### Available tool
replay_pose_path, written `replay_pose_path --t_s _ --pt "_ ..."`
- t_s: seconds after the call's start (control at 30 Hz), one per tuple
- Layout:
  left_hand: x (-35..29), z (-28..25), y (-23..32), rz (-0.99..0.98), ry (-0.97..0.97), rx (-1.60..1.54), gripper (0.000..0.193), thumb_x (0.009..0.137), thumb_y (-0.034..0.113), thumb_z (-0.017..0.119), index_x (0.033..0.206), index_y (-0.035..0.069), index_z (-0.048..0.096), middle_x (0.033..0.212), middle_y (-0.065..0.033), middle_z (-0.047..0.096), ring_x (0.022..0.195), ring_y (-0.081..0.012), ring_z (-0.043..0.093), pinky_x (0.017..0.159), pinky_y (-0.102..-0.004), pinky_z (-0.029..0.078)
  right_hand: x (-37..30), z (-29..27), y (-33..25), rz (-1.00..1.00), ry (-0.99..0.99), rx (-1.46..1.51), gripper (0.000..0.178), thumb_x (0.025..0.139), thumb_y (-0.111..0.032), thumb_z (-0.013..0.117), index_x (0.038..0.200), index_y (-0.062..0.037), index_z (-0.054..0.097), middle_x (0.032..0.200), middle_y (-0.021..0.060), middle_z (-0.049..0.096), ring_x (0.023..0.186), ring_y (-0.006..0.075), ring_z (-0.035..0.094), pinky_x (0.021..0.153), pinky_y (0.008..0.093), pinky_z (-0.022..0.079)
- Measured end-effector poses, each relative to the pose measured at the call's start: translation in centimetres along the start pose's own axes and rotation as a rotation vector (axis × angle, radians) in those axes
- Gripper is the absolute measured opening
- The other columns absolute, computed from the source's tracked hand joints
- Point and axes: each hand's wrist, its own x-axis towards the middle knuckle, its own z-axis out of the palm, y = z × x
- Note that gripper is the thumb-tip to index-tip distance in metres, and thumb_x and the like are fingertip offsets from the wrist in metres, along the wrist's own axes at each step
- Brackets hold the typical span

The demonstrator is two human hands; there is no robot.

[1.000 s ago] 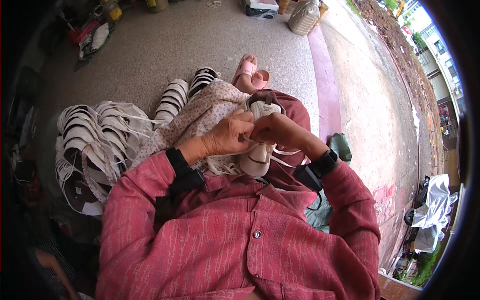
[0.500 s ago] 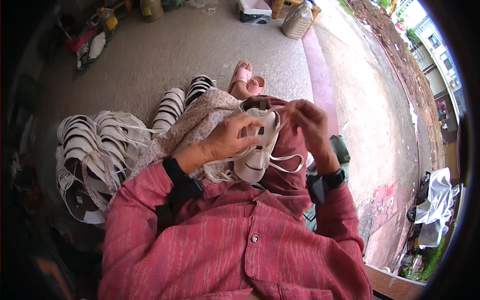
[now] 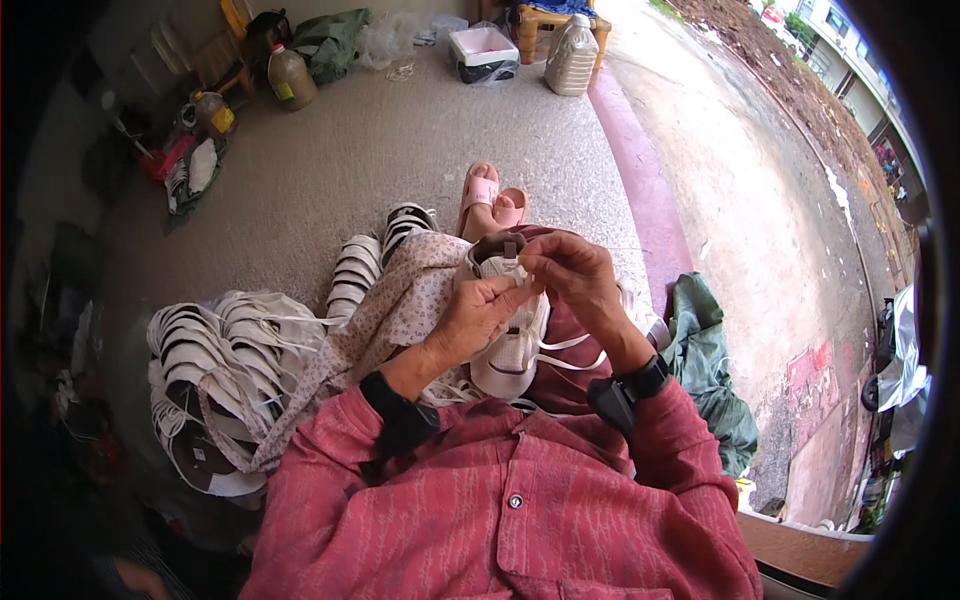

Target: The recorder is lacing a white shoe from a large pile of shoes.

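A cream-white sneaker (image 3: 503, 372) rests on my lap, toe toward me, its dark-lined opening pointing away. Its pale shoelace (image 3: 570, 364) loops out over the right side. Above the tongue, my right hand (image 3: 582, 282) pinches with thumb and forefinger at the lace near the upper eyelets. My left hand (image 3: 468, 322) lies across the shoe's left side, fingertips closed together and meeting the right thumb. The lace between the fingertips is mostly hidden, as is the middle of the shoe under my fingers.
Nested stacks of white-and-black shoes (image 3: 235, 365) lie at my left, with shorter stacks (image 3: 355, 277) ahead. A flowered cloth (image 3: 420, 285) covers my left leg. Green fabric (image 3: 705, 350) is at my right. Farther off stand a foam box (image 3: 484, 50), a jug (image 3: 572, 60) and a stool (image 3: 530, 35).
My right hand has come down and left to the tongue, bringing the lace in. My left fingers, apart before, have closed and met the right hand. The view has tilted upward.
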Motion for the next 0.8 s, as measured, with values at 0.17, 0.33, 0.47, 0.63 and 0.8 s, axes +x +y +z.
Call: replay_pose_path --t_s 0.17,0.33,0.47,0.63,0.8 --pt "0.1 -0.1 -0.3 -0.029 -0.111 -0.227 0.029 0.1 0.032 0.057 0.103 0.005 0.066 0.06 0.0096 0.045 0.046 0.0017 0.035 0.041 -0.0161 0.024 0.0 0.3 1.2 -0.094 -0.057 0.118 0.013 0.093 -0.012 0.066 0.1 -0.0018 0.067 0.081 -0.0024 0.062 0.067 0.0036 0.056 0.055 0.0184 0.044" --pt "0.1 -0.8 -1.4 0.011 -0.071 -0.247 0.029 0.101 0.032 0.055 0.104 0.005 0.065 0.059 0.0105 0.042 0.044 0.0018 0.032 0.04 -0.0166 0.023 -0.5 -1.0 0.9 0.013 0.004 -0.066 0.019 0.091 -0.012 0.07 0.104 0.0015 0.069 0.085 -0.0002 0.06 0.074 0.0054 0.056 0.062 0.0214 0.046" --pt "-0.4 -0.4 -0.1 -0.049 -0.104 -0.117 0.029 0.102 0.031 0.052 0.106 0.005 0.065 0.06 0.0108 0.041 0.047 0.0019 0.034 0.042 -0.0159 0.024 -0.6 -0.6 1.9 -0.039 -0.113 -0.06 0.018 0.089 -0.013 0.071 0.1 0.0019 0.071 0.086 0.0002 0.059 0.073 0.0062 0.056 0.063 0.0221 0.046" --pt "-0.1 -1.0 -1.5 -0.028 -0.184 -0.116 0.027 0.103 0.029 0.05 0.111 0.006 0.062 0.064 0.0105 0.041 0.052 0.0016 0.035 0.045 -0.0153 0.027 -0.6 -0.3 1.7 0.026 -0.154 0.057 0.016 0.089 -0.012 0.072 0.097 0.0012 0.072 0.086 -0.0008 0.059 0.073 0.0056 0.056 0.062 0.021 0.045" --pt "-0.1 -1.6 -2.2 -0.022 -0.219 -0.143 0.025 0.104 0.027 0.049 0.11 0.007 0.061 0.065 0.0101 0.039 0.054 0.0007 0.035 0.046 -0.0165 0.027 -0.9 0.1 1.1 0.152 -0.154 0.031 0.012 0.088 -0.01 0.072 0.094 -0.0003 0.072 0.087 -0.0025 0.059 0.074 0.0051 0.057 0.063 0.021 0.046"
